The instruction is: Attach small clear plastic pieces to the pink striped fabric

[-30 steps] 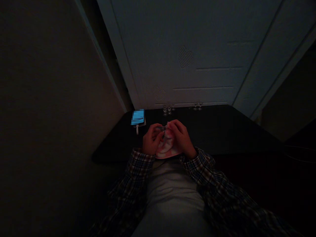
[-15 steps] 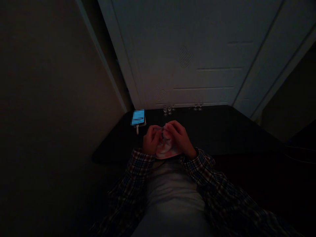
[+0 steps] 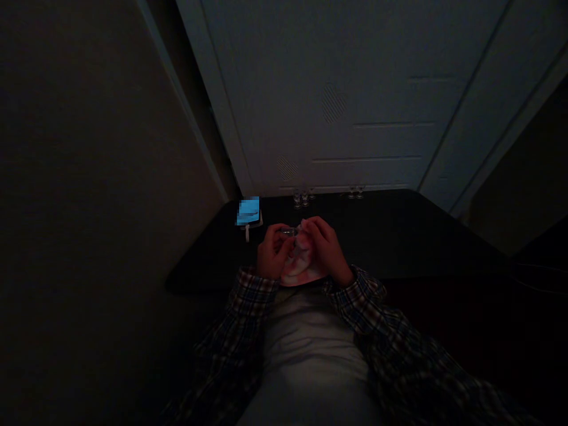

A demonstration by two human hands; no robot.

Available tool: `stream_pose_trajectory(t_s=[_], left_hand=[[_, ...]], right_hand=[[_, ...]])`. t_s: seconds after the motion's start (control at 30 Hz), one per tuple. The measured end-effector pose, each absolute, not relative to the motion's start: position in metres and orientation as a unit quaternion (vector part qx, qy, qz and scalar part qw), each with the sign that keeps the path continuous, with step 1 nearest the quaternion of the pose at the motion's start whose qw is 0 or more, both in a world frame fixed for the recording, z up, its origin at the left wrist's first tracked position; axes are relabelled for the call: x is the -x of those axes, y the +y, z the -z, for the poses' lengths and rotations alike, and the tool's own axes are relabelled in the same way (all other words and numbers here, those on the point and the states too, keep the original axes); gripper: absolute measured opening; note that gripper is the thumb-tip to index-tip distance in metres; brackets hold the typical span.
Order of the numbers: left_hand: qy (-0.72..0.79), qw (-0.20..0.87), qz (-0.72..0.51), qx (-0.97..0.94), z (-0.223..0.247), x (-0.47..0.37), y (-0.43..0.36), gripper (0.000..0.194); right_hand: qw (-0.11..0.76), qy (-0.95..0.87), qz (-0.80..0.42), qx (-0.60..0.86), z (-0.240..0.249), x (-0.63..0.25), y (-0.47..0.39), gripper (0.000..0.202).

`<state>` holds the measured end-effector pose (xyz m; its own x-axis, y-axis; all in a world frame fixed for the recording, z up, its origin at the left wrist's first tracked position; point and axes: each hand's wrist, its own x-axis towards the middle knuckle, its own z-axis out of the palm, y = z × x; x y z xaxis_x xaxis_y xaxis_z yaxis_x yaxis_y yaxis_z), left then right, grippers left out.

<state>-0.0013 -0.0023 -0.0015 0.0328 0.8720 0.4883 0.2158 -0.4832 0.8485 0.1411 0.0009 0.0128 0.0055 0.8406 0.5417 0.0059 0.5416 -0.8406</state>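
Observation:
Under dim light, my left hand (image 3: 270, 251) is closed round a small clear glass (image 3: 289, 232), which lies sideways with its end pointing toward my right hand. My right hand (image 3: 326, 241) pinches a pink-and-white cloth (image 3: 306, 269) close to the end of the glass. The cloth hangs down between both hands, over the front edge of the dark table. Fingers and cloth hide part of the glass.
On the dark table (image 3: 399, 236), several small stemmed glasses (image 3: 300, 199) stand at the back, with more glasses (image 3: 355, 191) farther right. A lit phone (image 3: 248, 211) with a white strap lies at the left. A pale panel (image 3: 377, 100) rises behind.
My right fingers and the cloth have drawn slightly away from the end of the glass, so more of the glass shows. My left hand has barely moved.

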Motion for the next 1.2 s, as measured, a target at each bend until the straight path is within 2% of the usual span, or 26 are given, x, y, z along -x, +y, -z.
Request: stream_pose_trajectory(t_s=[0.33, 0.7, 1.2], left_hand=[[0.438, 0.297, -0.569, -0.63, 0.0014, 0.0011, -0.0007, 0.018], [0.42, 0.277, -0.552, -0.666, -0.0028, 0.0003, -0.0038, 0.043], [0.448, 0.277, -0.546, -0.652, -0.0005, 0.0013, -0.0036, 0.017]], right_hand=[[0.614, -0.631, -0.333, 0.338, -0.0136, -0.1405, 0.0001, 0.022], [0.615, -0.635, -0.316, 0.345, -0.0114, -0.1414, -0.0009, 0.019], [0.609, -0.639, -0.334, 0.332, -0.0144, -0.1411, -0.0021, 0.019]])
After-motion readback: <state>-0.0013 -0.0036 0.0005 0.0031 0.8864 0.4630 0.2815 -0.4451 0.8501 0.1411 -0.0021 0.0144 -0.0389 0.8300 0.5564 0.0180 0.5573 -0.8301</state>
